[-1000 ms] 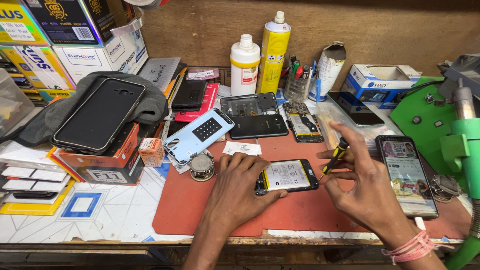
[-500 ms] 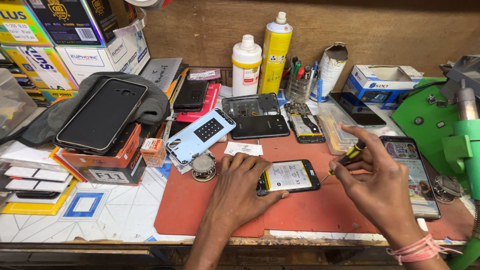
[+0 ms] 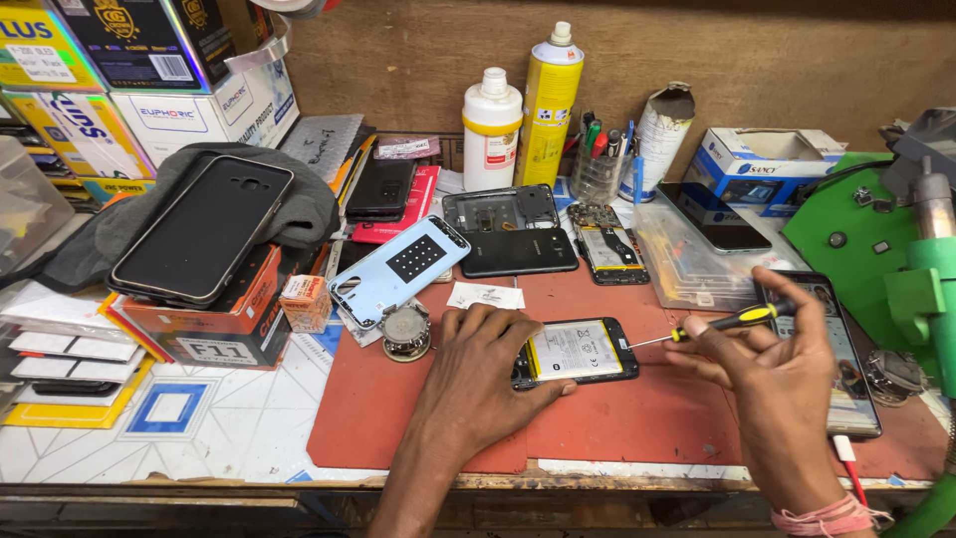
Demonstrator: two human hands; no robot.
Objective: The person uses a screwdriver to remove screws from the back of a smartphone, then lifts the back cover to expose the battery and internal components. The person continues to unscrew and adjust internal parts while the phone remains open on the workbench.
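On red mat point(image 3: 637, 418), left hand point(image 3: 478, 374) flat pins opened phone point(image 3: 578, 351); right hand point(image 3: 777, 374) pinches screwdriver point(image 3: 717, 324).

The left hand point(image 3: 473, 374) covers the near-left corner of the opened phone point(image 3: 578, 351), so the parts beneath its grip cannot be made out. The screwdriver point(image 3: 712, 324) tip, just left of the right hand point(image 3: 772, 374), is too fine to tell whether it touches the phone's edge. Right of that grip, a green stand point(image 3: 921, 299) (only partly seen) runs off the frame's edge.
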